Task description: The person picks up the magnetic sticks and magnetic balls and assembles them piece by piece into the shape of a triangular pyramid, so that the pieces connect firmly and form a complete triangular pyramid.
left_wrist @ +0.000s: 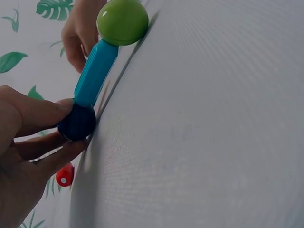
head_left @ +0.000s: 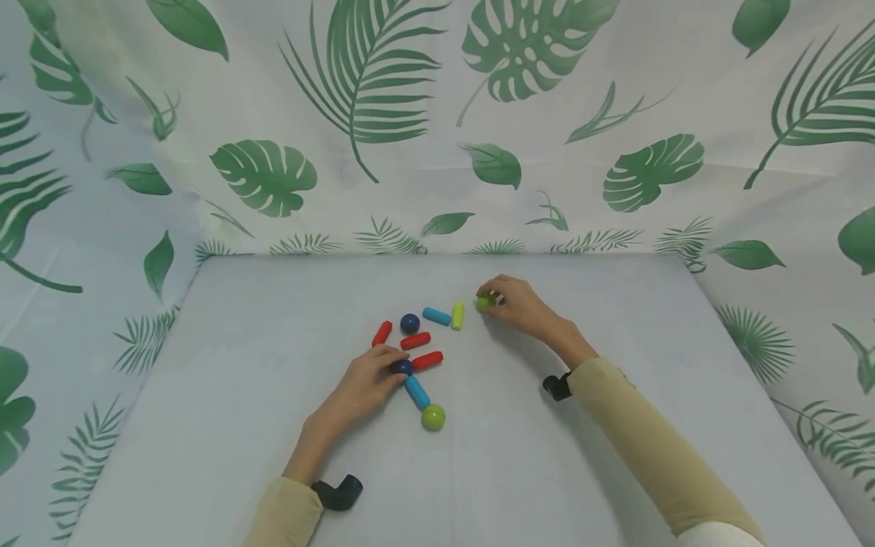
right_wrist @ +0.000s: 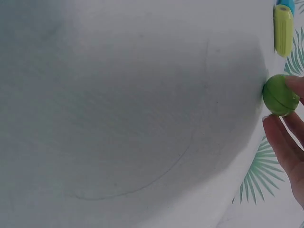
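My left hand (head_left: 362, 385) pinches a dark blue ball (left_wrist: 77, 123) between thumb and fingers. Joined to that ball is a light blue rod (head_left: 418, 393), with a green ball (head_left: 433, 417) at its other end. A red rod (head_left: 428, 361) also meets the dark blue ball in the head view. Farther back, my right hand (head_left: 521, 306) holds another green ball (right_wrist: 280, 95) by its thumb and fingertips, at the table surface. Just left of it lies a yellow-green rod (head_left: 458, 316), its end near a second light blue rod (head_left: 437, 316).
A second dark blue ball (head_left: 410, 324) and two more red rods, one upper left (head_left: 382, 333) and one in the middle (head_left: 415, 341), lie between the hands. The pale table (head_left: 547, 471) ends at a leaf-printed cloth wall (head_left: 410, 205).
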Demonstrator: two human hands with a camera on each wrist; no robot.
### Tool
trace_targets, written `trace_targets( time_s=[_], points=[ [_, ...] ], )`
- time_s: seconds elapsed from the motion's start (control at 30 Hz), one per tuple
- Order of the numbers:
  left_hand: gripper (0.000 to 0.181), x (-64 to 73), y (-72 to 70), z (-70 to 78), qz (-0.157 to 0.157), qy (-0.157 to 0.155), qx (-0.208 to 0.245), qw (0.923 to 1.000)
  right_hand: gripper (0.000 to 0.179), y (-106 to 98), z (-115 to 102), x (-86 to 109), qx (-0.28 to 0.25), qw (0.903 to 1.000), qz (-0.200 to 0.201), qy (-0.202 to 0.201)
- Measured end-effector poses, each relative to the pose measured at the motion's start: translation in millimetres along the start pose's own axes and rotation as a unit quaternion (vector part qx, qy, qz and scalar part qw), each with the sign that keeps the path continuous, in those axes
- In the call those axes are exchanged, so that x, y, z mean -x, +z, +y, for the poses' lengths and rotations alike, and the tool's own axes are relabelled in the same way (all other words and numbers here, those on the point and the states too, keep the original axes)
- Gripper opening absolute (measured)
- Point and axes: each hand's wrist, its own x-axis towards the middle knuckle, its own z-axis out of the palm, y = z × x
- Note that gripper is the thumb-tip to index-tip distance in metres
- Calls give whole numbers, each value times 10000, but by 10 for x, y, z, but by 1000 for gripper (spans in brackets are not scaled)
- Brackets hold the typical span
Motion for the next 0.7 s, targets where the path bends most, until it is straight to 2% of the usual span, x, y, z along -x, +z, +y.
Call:
trace_targets(
  time_s=[0.23, 0.43, 0.7],
  points=[
    [41, -25, 12, -10, -138, -141, 43, 9998, 29, 35, -10, 112, 195, 9996, -159, -133],
    [41, -20, 16, -19, -208, -257, 59, 9994, 32, 78, -77, 199, 53, 9993, -311, -205],
    [39, 0, 0, -21, -176, -304, 62, 9994, 32, 146, -224, 336, -111, 9966, -414, -702]
  ],
)
